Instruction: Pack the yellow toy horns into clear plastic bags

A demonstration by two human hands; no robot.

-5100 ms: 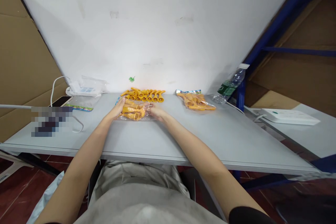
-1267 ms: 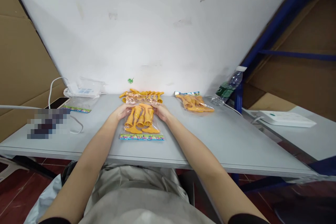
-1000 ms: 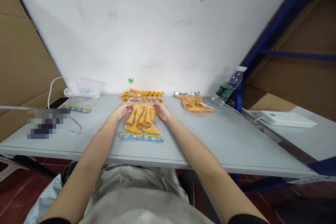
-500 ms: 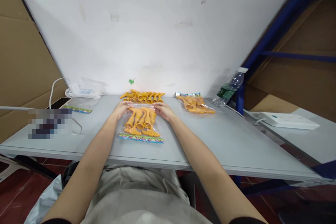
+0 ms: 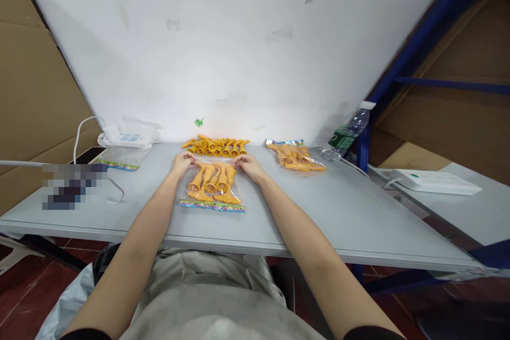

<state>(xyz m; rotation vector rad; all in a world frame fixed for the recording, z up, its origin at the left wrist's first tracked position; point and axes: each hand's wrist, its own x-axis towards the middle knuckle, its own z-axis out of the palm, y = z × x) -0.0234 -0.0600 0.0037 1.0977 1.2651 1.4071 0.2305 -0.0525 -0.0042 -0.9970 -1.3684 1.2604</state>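
Note:
A clear plastic bag (image 5: 213, 203) with a colourful printed strip along its near edge lies on the table in front of me. Inside are several orange-yellow, boot-shaped plastic pieces (image 5: 207, 178). My left hand (image 5: 184, 163) pinches the bag's far left corner, and my right hand (image 5: 247, 166) pinches the far right corner. Just beyond the hands, a row of loose pieces of the same kind (image 5: 215, 146) rests against the white wall. Farther right lies another filled bag (image 5: 297, 156), its printed strip toward the wall.
At the left are a flat clear bag (image 5: 131, 156), a phone (image 5: 90, 155), a white cable and a blurred-out patch. A plastic bottle (image 5: 348, 130) leans by the blue frame at right. Beyond it lies a white power strip (image 5: 436, 181). Cardboard (image 5: 35, 85) stands on the left.
Both hands stay at the far corners of the bag. The bag's near edge has shifted slightly away from me, and the pieces inside have moved a little.

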